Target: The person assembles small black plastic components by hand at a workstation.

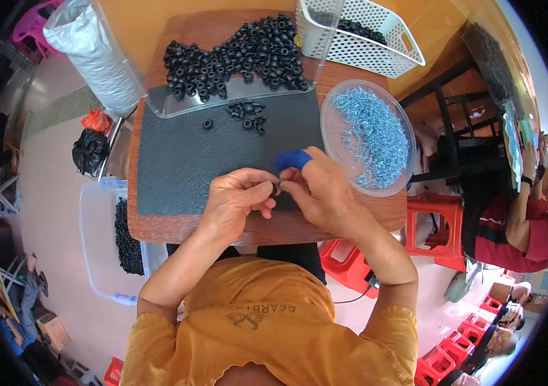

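My left hand (242, 193) is closed, thumb and forefinger pinching a small black part (276, 189) that the fingers mostly hide. Against it my right hand (322, 190) is closed too, its fingertips pinched; what they hold, if anything, is too small to make out. A blue wrap (292, 160) covers a finger of the right hand. Both hands are over the near edge of a dark grey mat (177, 154). Beyond them lie several loose black ring-shaped pieces (248, 114). To the right stands a round clear tub (330, 128) holding many small shiny blue metal pieces (380, 138).
A clear tray (177, 110) heaped with black ring-shaped pieces (235, 58) is at the table's far side. Behind it on the right is a white perforated basket (377, 55). A clear bin (97, 244) stands left, red stools (438, 225) right. Another person (512, 238) sits at far right.
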The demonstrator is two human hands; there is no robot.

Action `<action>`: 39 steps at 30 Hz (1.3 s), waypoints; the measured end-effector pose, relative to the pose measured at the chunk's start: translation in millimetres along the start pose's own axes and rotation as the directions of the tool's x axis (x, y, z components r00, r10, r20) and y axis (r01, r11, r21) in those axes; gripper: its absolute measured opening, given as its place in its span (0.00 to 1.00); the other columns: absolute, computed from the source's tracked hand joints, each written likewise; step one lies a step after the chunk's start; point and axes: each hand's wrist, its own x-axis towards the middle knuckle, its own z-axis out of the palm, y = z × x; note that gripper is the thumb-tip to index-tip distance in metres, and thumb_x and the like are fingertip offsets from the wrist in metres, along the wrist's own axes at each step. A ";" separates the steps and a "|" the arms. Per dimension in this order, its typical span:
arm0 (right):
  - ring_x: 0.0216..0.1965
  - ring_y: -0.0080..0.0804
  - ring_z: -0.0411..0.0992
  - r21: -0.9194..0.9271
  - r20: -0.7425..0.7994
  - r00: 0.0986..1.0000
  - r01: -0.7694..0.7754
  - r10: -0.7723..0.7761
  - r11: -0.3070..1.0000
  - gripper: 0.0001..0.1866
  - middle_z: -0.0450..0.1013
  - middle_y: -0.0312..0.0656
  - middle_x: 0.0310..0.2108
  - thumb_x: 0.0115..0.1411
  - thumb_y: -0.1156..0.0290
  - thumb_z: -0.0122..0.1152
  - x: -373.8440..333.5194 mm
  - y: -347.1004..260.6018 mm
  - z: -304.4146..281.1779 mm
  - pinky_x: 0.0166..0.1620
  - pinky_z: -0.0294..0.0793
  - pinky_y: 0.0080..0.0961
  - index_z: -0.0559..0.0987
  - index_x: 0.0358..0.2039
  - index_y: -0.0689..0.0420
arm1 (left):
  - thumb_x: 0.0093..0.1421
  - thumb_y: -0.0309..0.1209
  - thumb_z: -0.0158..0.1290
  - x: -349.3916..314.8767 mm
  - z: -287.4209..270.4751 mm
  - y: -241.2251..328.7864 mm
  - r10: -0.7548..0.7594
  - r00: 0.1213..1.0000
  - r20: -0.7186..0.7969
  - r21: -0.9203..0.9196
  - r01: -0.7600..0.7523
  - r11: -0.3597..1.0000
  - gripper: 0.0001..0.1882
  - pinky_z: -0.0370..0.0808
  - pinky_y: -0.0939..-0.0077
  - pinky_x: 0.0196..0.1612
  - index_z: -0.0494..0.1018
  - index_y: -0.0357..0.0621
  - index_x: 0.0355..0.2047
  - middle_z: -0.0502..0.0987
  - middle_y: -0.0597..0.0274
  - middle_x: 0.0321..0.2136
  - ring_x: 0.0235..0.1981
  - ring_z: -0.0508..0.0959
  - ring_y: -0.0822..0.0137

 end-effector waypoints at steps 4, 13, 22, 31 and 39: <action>0.29 0.50 0.66 -0.046 0.046 0.993 0.113 -0.111 0.993 0.10 0.68 0.48 0.26 0.45 0.82 0.57 8.3 0.2 8.6 0.30 0.67 0.40 0.70 0.31 0.63 | 0.56 0.26 0.56 1.6 -1.8 6.3 -0.047 0.999 -0.005 0.025 0.047 0.999 0.08 0.72 0.81 0.21 0.75 0.35 0.34 0.76 0.58 0.25 0.21 0.74 0.72; 0.30 0.37 0.71 -0.005 0.088 0.996 -0.012 0.012 1.000 0.18 0.69 0.44 0.28 0.46 0.85 0.60 7.2 -7.3 13.4 0.30 0.72 0.29 0.73 0.40 0.61 | 0.57 0.28 0.54 6.6 -11.2 11.7 -0.086 0.995 0.045 0.008 0.085 0.996 0.07 0.69 0.81 0.19 0.75 0.35 0.31 0.76 0.59 0.24 0.18 0.73 0.73; 0.26 0.39 0.71 0.120 -0.033 0.998 -0.058 0.062 0.991 0.14 0.70 0.44 0.25 0.45 0.83 0.61 6.3 -7.9 18.1 0.28 0.70 0.29 0.75 0.35 0.61 | 0.59 0.27 0.52 2.1 -13.2 10.1 -0.112 0.988 0.107 -0.123 0.125 0.985 0.08 0.71 0.81 0.23 0.74 0.34 0.34 0.76 0.55 0.28 0.22 0.75 0.71; 0.28 0.25 0.72 0.181 -0.186 0.963 -0.164 0.197 0.970 0.12 0.73 0.40 0.28 0.47 0.84 0.62 2.5 -8.2 22.0 0.31 0.69 0.19 0.76 0.35 0.62 | 0.60 0.24 0.49 2.1 -20.0 8.4 -0.001 0.997 0.079 -0.151 0.013 0.988 0.10 0.76 0.77 0.31 0.73 0.32 0.40 0.77 0.53 0.33 0.29 0.77 0.68; 0.27 0.42 0.70 -0.063 -0.185 0.982 0.038 -0.049 0.997 0.15 0.71 0.45 0.26 0.44 0.85 0.61 2.0 -9.0 35.8 0.28 0.69 0.31 0.74 0.35 0.63 | 0.61 0.27 0.49 4.2 -17.1 2.0 0.018 1.000 -0.005 -0.281 -0.019 0.959 0.11 0.77 0.76 0.30 0.72 0.33 0.41 0.77 0.54 0.33 0.29 0.78 0.67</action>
